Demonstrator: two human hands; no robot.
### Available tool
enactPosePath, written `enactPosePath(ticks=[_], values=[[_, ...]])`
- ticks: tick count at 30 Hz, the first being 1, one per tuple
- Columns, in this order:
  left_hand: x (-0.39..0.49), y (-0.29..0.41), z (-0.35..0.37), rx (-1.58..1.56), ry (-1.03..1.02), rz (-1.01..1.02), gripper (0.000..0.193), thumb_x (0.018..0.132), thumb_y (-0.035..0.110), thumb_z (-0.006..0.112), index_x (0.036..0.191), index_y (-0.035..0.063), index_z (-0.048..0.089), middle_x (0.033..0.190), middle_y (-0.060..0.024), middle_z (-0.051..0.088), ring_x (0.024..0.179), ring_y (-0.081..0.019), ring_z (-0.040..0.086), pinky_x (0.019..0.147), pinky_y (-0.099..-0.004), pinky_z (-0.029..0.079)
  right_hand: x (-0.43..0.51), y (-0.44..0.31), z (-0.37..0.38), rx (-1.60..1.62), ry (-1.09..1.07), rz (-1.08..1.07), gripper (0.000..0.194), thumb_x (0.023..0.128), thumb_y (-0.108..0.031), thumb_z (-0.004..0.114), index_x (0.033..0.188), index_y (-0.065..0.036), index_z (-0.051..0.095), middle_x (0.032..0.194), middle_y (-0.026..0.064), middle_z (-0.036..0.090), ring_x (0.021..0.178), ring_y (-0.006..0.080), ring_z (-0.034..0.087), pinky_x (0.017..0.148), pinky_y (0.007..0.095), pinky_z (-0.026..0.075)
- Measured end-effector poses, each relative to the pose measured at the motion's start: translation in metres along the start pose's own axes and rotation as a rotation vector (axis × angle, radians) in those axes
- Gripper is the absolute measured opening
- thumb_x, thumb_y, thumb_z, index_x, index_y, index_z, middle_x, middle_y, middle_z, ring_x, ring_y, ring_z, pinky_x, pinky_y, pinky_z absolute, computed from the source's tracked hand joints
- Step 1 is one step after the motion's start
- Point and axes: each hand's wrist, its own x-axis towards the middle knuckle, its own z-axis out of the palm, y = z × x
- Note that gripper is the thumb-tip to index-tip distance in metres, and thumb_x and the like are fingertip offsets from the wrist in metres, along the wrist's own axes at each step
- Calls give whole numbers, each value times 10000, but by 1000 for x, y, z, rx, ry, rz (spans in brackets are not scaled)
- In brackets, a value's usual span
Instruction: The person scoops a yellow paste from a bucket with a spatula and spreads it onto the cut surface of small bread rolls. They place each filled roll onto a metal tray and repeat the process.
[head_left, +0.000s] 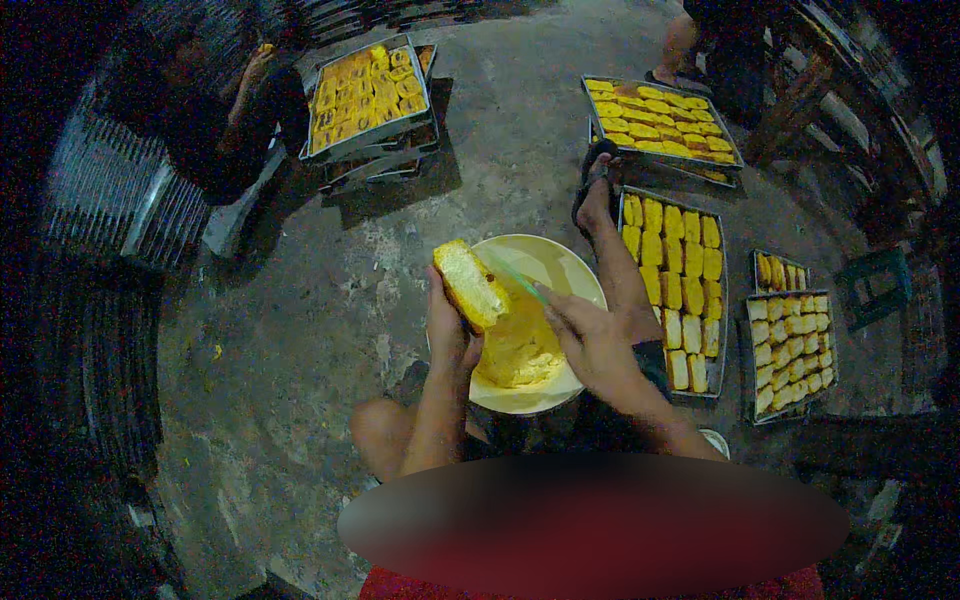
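My left hand (452, 330) holds a thick piece of bread (469, 281), tilted, its pale cut face turned up and yellow along its edges. A small dark spot shows on that face. In my right hand (589, 334) is a green-handled spreading tool (534, 290); its thin blade points up and left, just beside the bread. Beneath both hands sits a wide, pale bowl (581, 270). Soft yellow spread (517, 367) coats its inside and is heaped towards my side. The tool's tip is too blurred to make out.
Right of the bowl lies a metal tray of bread pieces (682, 281). Smaller trays (791, 352) stand farther right, another tray (660, 124) beyond. Stacked trays (367, 97) stand ahead left. A person (232, 112) sits at the far left; another's leg (679, 45) shows at top right.
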Motion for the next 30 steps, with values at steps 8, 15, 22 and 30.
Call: enactPosePath(ticks=[8, 15, 22, 30], values=[[10, 11, -10, -33, -2, 67, 534, 1049, 566, 358, 1240, 117, 574, 1046, -95, 682, 930, -260, 680, 840, -420, 590, -48, -7, -9, -170, -543, 122, 538, 982, -162, 579, 1500, -242, 461, 913, 139, 582, 752, 333, 630, 669, 427, 546], [0, -1, 8, -33, -35, -11, 562, 1065, 544, 329, 1334, 88, 519, 1128, -106, 657, 1005, -250, 669, 886, -406, 567, -28, -1, -9, -113, -187, 159, 542, 972, -144, 586, 1498, -177, 461, 922, 157, 569, 776, 344, 611, 707, 433, 517], [9, -4, -1, 36, 1, 45, 559, 1066, 537, 335, 1331, 85, 529, 1160, -112, 658, 1031, -258, 666, 920, -421, 549, -45, 2, 2, 51, -333, 17, 412, 1013, -218, 560, 1414, -126, 536, 906, 130, 640, 747, 300, 640, 657, 416, 534], [1, -5, 2, -162, -184, -61, 538, 1051, 535, 378, 1310, 93, 542, 1163, -127, 671, 1048, -277, 671, 919, -442, 571, -41, 17, 11, 395, -202, 532, 314, 1053, -250, 531, 1167, 13, 658, 725, 17, 594, 614, 102, 519, 570, 283, 445]])
